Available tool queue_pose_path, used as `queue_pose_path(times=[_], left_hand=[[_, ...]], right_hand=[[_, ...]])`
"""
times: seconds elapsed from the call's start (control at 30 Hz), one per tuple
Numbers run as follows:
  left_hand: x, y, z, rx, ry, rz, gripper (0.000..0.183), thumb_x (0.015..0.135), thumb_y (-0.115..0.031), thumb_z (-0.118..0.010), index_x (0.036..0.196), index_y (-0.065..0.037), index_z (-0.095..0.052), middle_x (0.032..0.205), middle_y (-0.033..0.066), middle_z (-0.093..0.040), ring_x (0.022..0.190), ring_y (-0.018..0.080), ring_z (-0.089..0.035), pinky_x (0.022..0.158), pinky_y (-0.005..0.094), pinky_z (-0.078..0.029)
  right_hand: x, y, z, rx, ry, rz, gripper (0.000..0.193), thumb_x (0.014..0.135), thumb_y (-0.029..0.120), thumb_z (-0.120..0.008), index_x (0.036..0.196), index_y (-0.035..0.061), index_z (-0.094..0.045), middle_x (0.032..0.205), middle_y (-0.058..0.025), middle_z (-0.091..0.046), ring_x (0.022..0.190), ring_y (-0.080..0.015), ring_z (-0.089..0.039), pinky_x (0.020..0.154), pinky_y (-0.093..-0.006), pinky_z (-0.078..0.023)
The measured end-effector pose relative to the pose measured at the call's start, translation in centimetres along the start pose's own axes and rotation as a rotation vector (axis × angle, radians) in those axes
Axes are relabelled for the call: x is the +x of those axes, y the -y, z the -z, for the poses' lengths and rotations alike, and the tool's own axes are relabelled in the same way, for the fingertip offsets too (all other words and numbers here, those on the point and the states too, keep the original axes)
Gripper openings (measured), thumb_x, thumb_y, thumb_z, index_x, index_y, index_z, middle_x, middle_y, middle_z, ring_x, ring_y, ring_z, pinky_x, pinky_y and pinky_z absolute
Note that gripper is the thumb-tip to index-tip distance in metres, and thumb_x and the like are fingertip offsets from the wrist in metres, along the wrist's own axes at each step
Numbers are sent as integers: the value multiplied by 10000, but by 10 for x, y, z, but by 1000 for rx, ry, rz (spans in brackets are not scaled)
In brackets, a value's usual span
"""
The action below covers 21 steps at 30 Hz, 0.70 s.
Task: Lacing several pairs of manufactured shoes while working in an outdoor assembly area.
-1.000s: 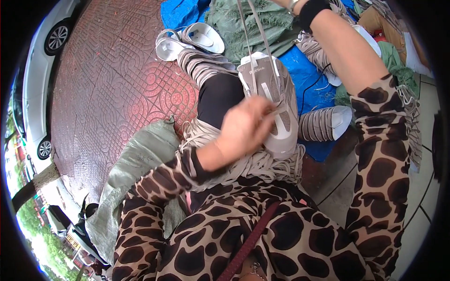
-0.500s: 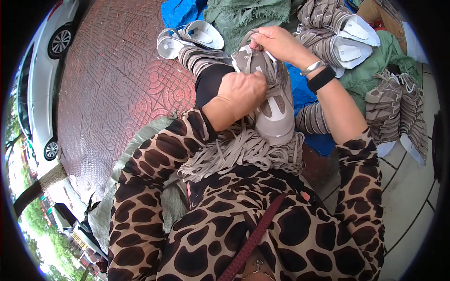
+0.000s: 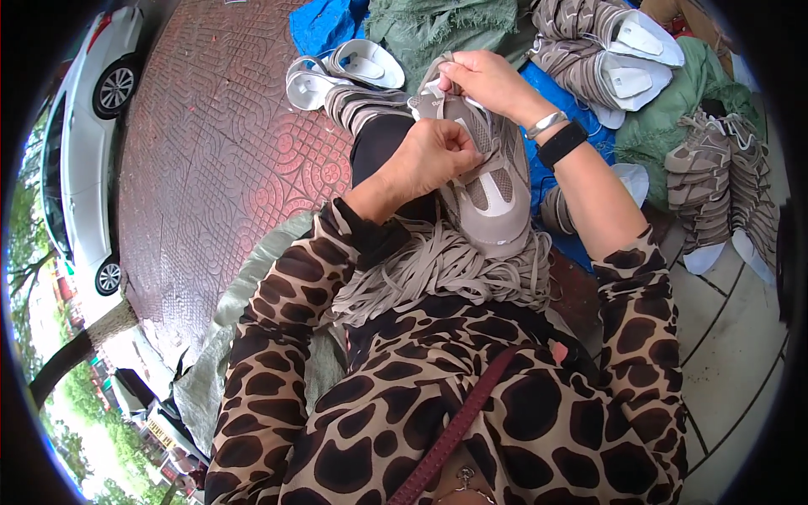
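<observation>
A beige and grey sneaker upper (image 3: 495,210) lies across my lap, its rounded toe toward me. My left hand (image 3: 431,156) is closed in a pinch over the lacing area, thumb and forefinger together on what looks like a shoelace at the lower eyelets. Up at the collar end, my right hand (image 3: 490,82) pinches a flat beige shoelace (image 3: 431,69) between thumb and fingers. Beneath the toe, a heap of loose flat beige shoelaces (image 3: 429,273) covers my lap.
Nested stacks of similar shoe uppers stand at far left (image 3: 362,99), far right (image 3: 581,63) and right (image 3: 703,181). Green woven sacking (image 3: 446,29) and blue sheeting (image 3: 581,109) lie under and around them. A white car (image 3: 80,160) stands beyond red patterned paving (image 3: 210,126).
My left hand has turned from a fist into a fingertip pinch over the lacing. My right hand has shifted slightly left, keeping its grip at the collar end. The view has shifted a little.
</observation>
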<state>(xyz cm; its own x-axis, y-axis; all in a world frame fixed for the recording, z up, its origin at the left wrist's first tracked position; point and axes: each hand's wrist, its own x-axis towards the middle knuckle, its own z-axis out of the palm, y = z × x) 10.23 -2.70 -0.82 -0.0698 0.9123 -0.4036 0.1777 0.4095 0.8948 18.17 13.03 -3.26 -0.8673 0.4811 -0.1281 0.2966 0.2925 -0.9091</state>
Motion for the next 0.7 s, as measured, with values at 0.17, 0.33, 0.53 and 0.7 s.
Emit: queue_pose_path(times=[0.17, 0.33, 0.53, 0.7], left_hand=[[-1, 0, 24, 105, 289, 24, 178, 823, -157, -644, 795, 18, -632, 671, -19, -590, 613, 47, -504, 550, 219, -411], [-5, -19, 32, 620, 178, -95, 196, 738, -258, -661, 803, -73, -676, 682, 123, -631, 665, 272, -621, 622, 342, -475], [-12, -5, 16, 189, 53, -19, 165, 715, -186, -678, 740, -27, -641, 627, 68, -604, 562, 147, -573, 555, 290, -463], [-18, -11, 17, 466, 7, -9, 100, 787, -92, -661, 764, -4, -619, 607, -46, -523, 550, 18, -440, 478, 197, -350]], right_hand=[[-2, -5, -2, 136, 17, -40, 294, 954, 242, -463, 862, 9, -617, 803, -10, -620, 692, -72, -538, 653, -226, -452], [-11, 5, -1, 287, -81, 73, 312, 921, 249, -481, 783, 14, -632, 644, -28, -600, 634, -102, -561, 619, -250, -454], [-70, 30, 37, 332, 59, -79, 273, 915, 252, -527, 814, 19, -626, 577, 35, -491, 556, -50, -449, 548, -219, -399], [-101, 18, 11, -92, 98, 90, 198, 776, 160, -630, 873, 1, -562, 664, -177, -525, 550, -298, -474, 527, -331, -401]])
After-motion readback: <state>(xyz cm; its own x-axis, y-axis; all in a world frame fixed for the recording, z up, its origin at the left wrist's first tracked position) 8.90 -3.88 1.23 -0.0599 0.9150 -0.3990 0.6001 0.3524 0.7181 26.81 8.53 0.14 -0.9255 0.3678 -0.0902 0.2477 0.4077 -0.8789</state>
